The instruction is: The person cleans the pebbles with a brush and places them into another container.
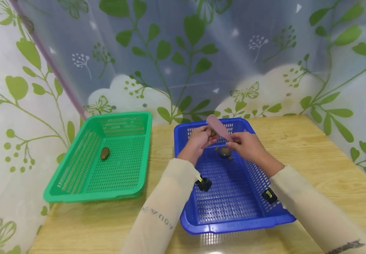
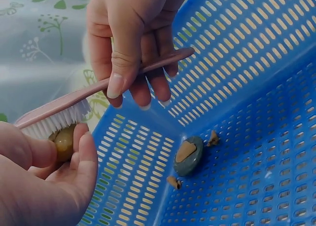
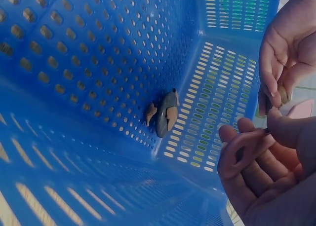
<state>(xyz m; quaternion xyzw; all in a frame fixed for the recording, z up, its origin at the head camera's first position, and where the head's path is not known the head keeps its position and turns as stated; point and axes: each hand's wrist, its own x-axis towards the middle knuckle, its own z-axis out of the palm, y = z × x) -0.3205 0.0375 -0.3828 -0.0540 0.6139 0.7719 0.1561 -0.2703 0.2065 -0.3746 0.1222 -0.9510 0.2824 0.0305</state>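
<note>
Above the far end of the blue basket (image 1: 238, 224), my left hand (image 1: 199, 139) pinches a yellowish-brown stone (image 2: 65, 141) between thumb and fingers. My right hand (image 1: 249, 146) grips the handle of a pink brush (image 1: 219, 127), thumb on one side and fingers on the other. The brush's white bristles (image 2: 59, 121) touch the top of the stone in the left wrist view. Below the hands, a dark grey stone (image 2: 191, 163) lies in the basket with a tan flake (image 2: 185, 151) on it. Small brown bits (image 2: 213, 138) lie beside that stone.
A green basket (image 1: 95, 196) stands to the left on the wooden table (image 1: 300, 141), holding one brown stone (image 1: 105, 153). Behind the table hangs a curtain (image 1: 170, 81) printed with leaves and butterflies. The blue basket's slotted walls rise around the dark stone.
</note>
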